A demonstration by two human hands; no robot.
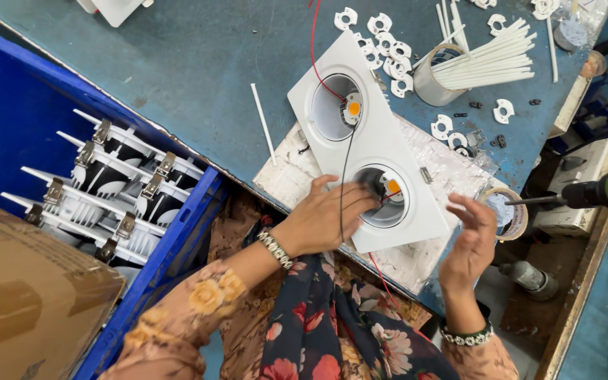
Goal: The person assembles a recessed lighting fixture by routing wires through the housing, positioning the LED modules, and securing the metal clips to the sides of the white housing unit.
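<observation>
The white twin light frame [371,144] lies on the table's [198,63] near edge. Her left hand [325,214] presses fingers into the socket at five o'clock, gripping nothing; the right hand [471,239] hovers open at three o'clock. Best steady the frame and keep the black wire [344,169] clear.

A white rectangular twin-downlight housing [371,144] with two round openings is being kept flat, tilted diagonally, under the left hand [325,218] and just left of the right hand [469,243]; red and black wires [343,162] are being trailed across it.
</observation>
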